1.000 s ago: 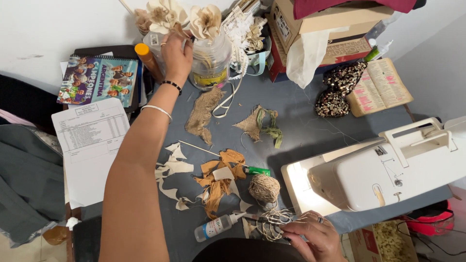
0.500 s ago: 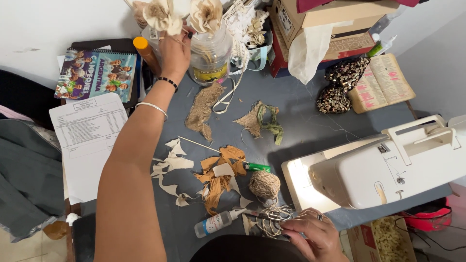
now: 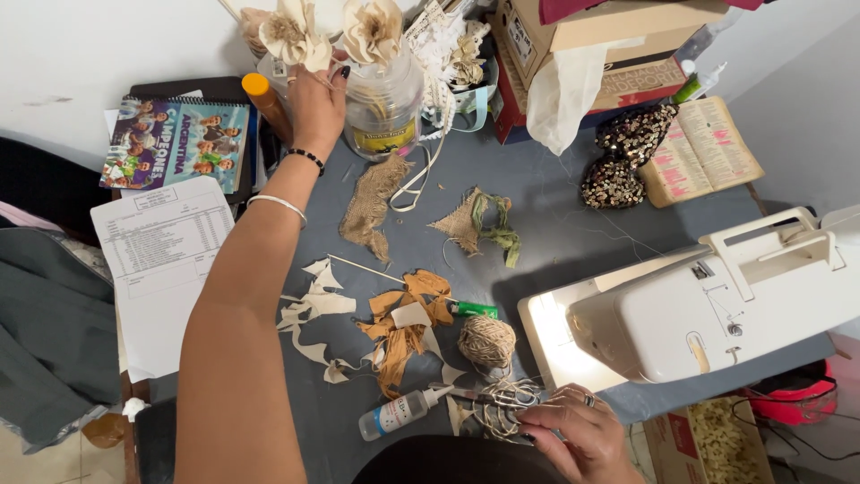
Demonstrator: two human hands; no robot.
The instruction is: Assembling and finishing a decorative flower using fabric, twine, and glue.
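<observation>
The left hand (image 3: 315, 106) is stretched far across the grey tabletop (image 3: 555, 233), its fingers closed around the stem of a cream paper flower (image 3: 288, 34) just beside a clear glass jar (image 3: 383, 106) that holds a 2nd paper flower (image 3: 372, 27). An orange-capped bottle (image 3: 266, 103) stands just left of that hand. The wrist wears a black bead bracelet (image 3: 309, 159) and a thin silver bangle (image 3: 278, 204).

The right hand (image 3: 573, 435) rests at the near edge of the tabletop, fingers curled and pressed on a pair of metal scissors (image 3: 502, 403) lying in a tangle of twine (how tightly it grips, I cannot tell). A ball of jute twine (image 3: 486, 341) sits just above the scissors, and a small clear glue bottle (image 3: 396, 414) lies to their left.

Between the 2 hands lie cream and tan paper scraps (image 3: 394, 318), a strip of burlap (image 3: 372, 206) and a burlap bow (image 3: 479, 222). A white sewing machine (image 3: 717, 305) fills the right side; a printed sheet (image 3: 161, 269) and a spiral notebook (image 3: 175, 154) lie at the left.
</observation>
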